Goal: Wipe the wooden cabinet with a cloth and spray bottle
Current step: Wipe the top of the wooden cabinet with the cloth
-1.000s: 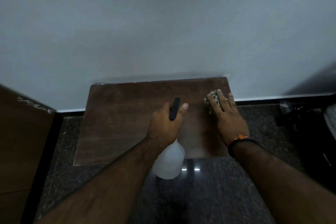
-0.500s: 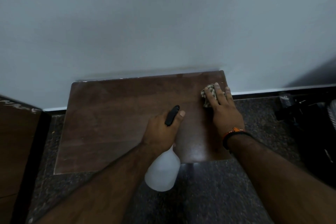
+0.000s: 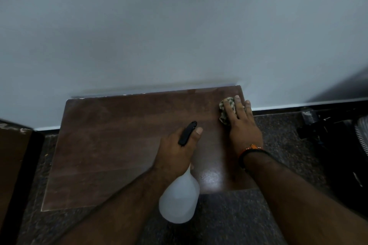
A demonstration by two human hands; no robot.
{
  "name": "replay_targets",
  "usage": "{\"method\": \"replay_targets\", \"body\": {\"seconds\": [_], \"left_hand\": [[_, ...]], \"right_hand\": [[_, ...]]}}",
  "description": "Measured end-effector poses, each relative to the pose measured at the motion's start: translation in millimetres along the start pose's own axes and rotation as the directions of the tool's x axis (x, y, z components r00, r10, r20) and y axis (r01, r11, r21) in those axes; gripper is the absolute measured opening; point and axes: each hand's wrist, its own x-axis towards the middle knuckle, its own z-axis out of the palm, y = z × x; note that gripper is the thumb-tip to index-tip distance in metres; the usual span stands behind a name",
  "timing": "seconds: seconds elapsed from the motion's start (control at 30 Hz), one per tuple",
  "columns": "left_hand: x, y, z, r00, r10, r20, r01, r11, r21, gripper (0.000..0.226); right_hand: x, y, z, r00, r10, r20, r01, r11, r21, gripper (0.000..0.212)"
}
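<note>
A dark brown wooden cabinet top (image 3: 119,145) stands against a pale wall. My left hand (image 3: 177,151) grips a white translucent spray bottle (image 3: 179,199) by its neck, with the black nozzle (image 3: 187,133) pointing away over the wood. My right hand (image 3: 243,125) lies flat on a checked green and white cloth (image 3: 226,113), pressing it onto the cabinet's far right corner. Most of the cloth is hidden under my fingers. A wet shiny patch (image 3: 211,179) shows near the front right edge.
A speckled dark stone floor (image 3: 225,217) surrounds the cabinet. Another brown wooden piece (image 3: 12,165) stands at the left. Dark objects and a ribbed white thing (image 3: 360,135) lie on the floor at the right. The wall (image 3: 179,26) rises right behind the cabinet.
My right hand has kept the cloth at the far right corner, shifting it slightly. The left hand with the bottle has barely moved. The view has shifted a little.
</note>
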Motion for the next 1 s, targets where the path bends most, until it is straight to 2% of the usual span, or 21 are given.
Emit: {"method": "replay_targets", "body": {"seconds": [0.17,0.33,0.4,0.5,0.6,0.77,1.0], "left_hand": [[3,0,0,1.000,0.013,-0.027,-0.012,0.999,0.042,0.070],[5,-3,0,1.000,0.008,-0.016,-0.008,0.999,0.031,0.071],[6,-5,2,1.000,0.013,-0.018,-0.013,0.999,0.039,0.074],[8,-10,1,0.999,0.023,-0.022,-0.022,0.998,0.058,0.079],[11,-14,-2,0.999,0.023,-0.037,-0.021,0.998,0.052,0.073],[11,-17,-13,0.997,0.037,-0.063,-0.036,0.999,0.020,0.078],[12,-25,-36,0.992,0.054,-0.112,-0.054,0.999,0.008,0.079]], "right_hand": [[17,3,17,0.999,-0.014,-0.041,0.018,0.994,0.110,0.065],[30,5,25,0.997,-0.060,-0.045,0.060,0.998,0.001,0.064],[37,6,26,0.997,-0.070,-0.043,0.071,0.997,0.010,0.059],[50,5,32,0.998,0.009,-0.055,-0.004,0.997,0.081,0.056],[61,-2,37,0.993,0.083,-0.085,-0.074,0.992,0.107,0.055],[64,-15,44,0.979,0.133,-0.155,-0.117,0.987,0.109,0.060],[68,-79,60,0.987,0.035,-0.155,-0.017,0.993,0.118,0.055]]}}
